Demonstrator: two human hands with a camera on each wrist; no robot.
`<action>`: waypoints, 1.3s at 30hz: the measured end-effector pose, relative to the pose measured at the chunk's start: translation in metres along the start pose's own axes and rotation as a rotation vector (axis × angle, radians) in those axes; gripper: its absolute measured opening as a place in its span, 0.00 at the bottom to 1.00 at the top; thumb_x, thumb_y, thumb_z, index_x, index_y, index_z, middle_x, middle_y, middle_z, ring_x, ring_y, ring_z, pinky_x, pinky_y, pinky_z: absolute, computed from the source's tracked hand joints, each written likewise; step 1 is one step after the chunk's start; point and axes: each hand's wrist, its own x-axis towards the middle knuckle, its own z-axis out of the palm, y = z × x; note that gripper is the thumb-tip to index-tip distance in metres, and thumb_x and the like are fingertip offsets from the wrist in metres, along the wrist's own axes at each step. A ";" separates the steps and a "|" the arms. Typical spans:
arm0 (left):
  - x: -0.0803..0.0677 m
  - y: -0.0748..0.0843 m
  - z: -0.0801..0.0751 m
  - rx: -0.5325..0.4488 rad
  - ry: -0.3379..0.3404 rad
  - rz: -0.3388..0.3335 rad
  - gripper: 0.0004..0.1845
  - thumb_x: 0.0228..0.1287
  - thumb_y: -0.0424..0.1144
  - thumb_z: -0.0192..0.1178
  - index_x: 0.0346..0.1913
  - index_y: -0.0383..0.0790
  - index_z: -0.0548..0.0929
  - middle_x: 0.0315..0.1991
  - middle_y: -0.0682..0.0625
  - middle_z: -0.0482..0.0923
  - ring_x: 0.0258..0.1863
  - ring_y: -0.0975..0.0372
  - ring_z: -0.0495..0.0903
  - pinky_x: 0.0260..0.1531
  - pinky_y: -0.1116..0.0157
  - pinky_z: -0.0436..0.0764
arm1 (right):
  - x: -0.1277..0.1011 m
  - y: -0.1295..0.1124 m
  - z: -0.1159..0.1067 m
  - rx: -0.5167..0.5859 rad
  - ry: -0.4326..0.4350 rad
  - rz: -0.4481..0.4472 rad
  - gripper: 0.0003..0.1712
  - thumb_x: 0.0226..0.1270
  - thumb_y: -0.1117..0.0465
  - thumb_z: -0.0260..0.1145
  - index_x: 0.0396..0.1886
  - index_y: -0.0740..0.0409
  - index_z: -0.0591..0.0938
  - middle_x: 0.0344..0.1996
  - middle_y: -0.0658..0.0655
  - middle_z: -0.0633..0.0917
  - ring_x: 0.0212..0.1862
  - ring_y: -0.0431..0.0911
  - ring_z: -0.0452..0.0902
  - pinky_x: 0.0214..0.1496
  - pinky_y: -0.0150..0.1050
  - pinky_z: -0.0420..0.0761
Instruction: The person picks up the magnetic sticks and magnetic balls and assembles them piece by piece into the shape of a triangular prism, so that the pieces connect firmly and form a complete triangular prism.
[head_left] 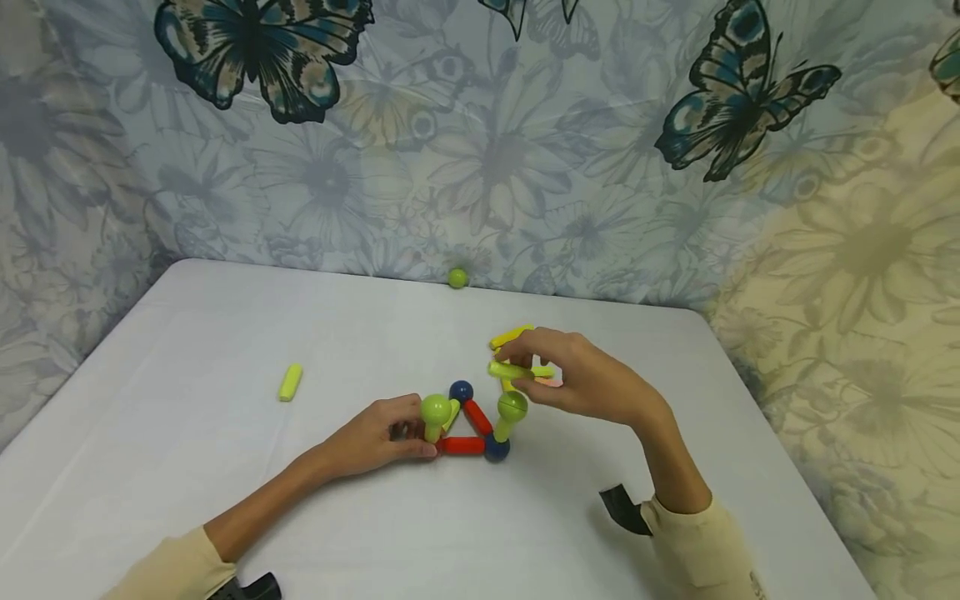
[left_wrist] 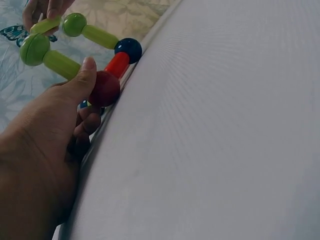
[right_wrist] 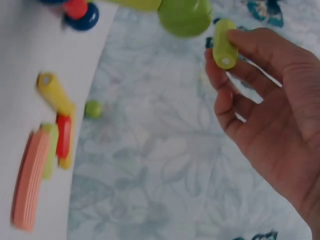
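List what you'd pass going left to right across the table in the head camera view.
Loose green stick → left hand → red stick lying flat at the front of the build → right hand, gripping a green stick.

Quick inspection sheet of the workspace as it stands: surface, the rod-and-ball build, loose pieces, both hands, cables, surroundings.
Surface: white table, flat, no spills seen.
Job's things: rod-and-ball structure, red rods and dark blue balls lying in a triangle, two green rods with green balls rising from it.
Clutter: loose yellow-green rod off to the left; green ball at the far edge; small pile of spare rods behind the build.
Grippers: left hand steadies the structure's base; right hand pinches a green rod above the build.
Cables: nothing seen.
Surroundings: butterfly-and-flower backdrop behind and on both sides.
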 end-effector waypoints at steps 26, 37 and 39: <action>0.002 0.005 0.002 0.042 0.023 0.030 0.09 0.68 0.46 0.71 0.42 0.54 0.80 0.33 0.62 0.74 0.31 0.70 0.71 0.31 0.73 0.72 | 0.014 -0.023 0.028 -0.178 -0.126 -0.065 0.16 0.71 0.59 0.72 0.56 0.50 0.85 0.44 0.44 0.86 0.47 0.39 0.78 0.56 0.39 0.81; 0.003 0.004 0.003 0.034 0.041 0.065 0.09 0.68 0.46 0.71 0.42 0.54 0.80 0.33 0.60 0.75 0.31 0.69 0.72 0.31 0.72 0.73 | -0.004 0.013 -0.007 -0.135 -0.026 0.240 0.17 0.75 0.61 0.68 0.60 0.56 0.82 0.47 0.53 0.87 0.49 0.45 0.82 0.51 0.44 0.84; 0.002 0.004 0.004 0.035 0.046 0.073 0.09 0.67 0.45 0.71 0.42 0.53 0.80 0.33 0.60 0.75 0.31 0.68 0.72 0.31 0.72 0.73 | -0.007 0.026 -0.007 -0.138 -0.115 0.352 0.20 0.75 0.57 0.69 0.61 0.59 0.81 0.49 0.58 0.87 0.51 0.50 0.83 0.53 0.48 0.85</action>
